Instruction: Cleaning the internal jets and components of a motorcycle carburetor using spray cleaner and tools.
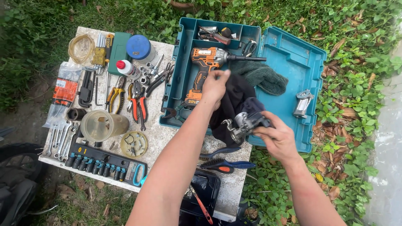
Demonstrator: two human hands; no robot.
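Holding a small grey metal engine part [244,124], probably a carburettor, the right hand [277,139] has its fingers curled round the part's right end, just in front of the open teal tool case [293,58]. The left hand [215,86] reaches over the case's near edge and pinches a dark cloth [234,100] between closed fingers; the cloth hangs down behind and partly round the metal part, touching it. Inside the case's left half lies an orange cordless impact driver [204,69], its nose pointing right, with a green towel [261,75] bunched just right of it and small tools in the compartments along the case's far edge. On the case's open lid, to the right, rests a second small silver metal piece [302,103]. Left of the case, on the pale tabletop [163,134], are red-handled pliers [139,105], yellow-handled pliers [115,94], a clear plastic jug [102,124] on its side, a rack of sockets [98,163], a row of spanners [60,140], a white bottle with a red cap [127,68] and a blue-lidded jar [140,48]. Just in front of the case lies a blue-handled brush [226,165].
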